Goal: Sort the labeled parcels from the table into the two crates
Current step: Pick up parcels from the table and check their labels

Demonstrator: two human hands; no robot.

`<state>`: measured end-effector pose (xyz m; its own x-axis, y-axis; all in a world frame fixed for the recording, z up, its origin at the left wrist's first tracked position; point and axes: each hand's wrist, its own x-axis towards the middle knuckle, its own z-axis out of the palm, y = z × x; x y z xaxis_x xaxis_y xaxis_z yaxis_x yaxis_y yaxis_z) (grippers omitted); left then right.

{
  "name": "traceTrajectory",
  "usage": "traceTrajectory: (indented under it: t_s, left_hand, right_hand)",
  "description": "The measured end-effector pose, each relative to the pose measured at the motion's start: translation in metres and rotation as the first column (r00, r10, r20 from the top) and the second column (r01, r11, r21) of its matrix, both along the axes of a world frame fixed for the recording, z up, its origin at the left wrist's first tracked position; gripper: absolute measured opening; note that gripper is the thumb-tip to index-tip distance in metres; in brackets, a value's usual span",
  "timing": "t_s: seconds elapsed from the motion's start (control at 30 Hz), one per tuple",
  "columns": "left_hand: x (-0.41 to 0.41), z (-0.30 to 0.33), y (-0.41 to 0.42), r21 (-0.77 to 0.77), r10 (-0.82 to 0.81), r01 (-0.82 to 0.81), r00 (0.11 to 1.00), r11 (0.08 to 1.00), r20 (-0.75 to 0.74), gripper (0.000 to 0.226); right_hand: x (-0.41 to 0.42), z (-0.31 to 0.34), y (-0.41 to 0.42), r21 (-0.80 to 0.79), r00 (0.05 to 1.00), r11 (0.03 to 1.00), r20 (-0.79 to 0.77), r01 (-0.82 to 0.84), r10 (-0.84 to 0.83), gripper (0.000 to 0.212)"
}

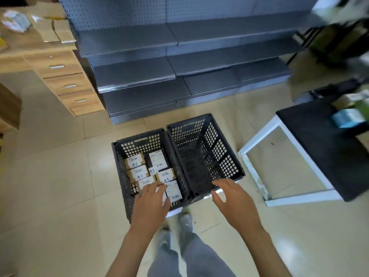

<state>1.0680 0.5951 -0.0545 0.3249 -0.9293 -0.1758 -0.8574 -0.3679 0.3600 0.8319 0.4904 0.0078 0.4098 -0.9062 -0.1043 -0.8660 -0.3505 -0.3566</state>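
A person stands over two black perforated crates set side by side, touching, on a tiled floor. The left hand (150,198) reaches down into the left crate (119,170), its fingers extended and spread over the parcels (151,170) packed inside; whether the fingertips actually touch the nearest parcel cannot be told. The small cardboard parcels, each with a white label, lie just beyond and beneath that hand, filling the crate's bottom from its near wall to about the middle. One white-labelled parcel (174,191) sits just to the right of the left hand, against the wall shared with the neighbouring crate.

The right hand (232,196) hovers at the near rim of the right crate (225,156), fingers loosely spread and relaxed, gripping nothing. No parcel shows in the crate beyond that hand.

Well off to the right of the right hand stands the table (311,136), with a black top and white frame; blurred items lie at its far edge. Ahead of both hands, past the crates, rises a grey metal shelf unit (169,56), and to the far left of the left hand a wooden drawer cabinet (67,80).
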Motion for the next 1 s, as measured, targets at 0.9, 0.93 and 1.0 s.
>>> traceTrajectory:
  t_s: [0.9,0.93,1.0]
  left_hand:
    - [-0.494,0.068,-0.090,-0.252,-0.665,0.660,0.743,0.708,0.078,0.035]
    - [-0.509,0.070,-0.095,-0.251,-0.679,0.675,0.730,0.694,0.085,0.035]
    - [-0.535,0.073,-0.106,-0.246,-0.706,0.705,0.701,0.665,0.099,0.035]
  right_hand:
    - [-0.485,0.036,0.100,-0.014,0.795,0.795,0.033,0.606,-0.606,0.031]
    - [-0.501,0.035,0.100,-0.002,0.782,0.783,0.036,0.622,-0.622,0.032]
    - [-0.529,0.033,0.094,0.022,0.761,0.761,0.039,0.648,-0.648,0.032]
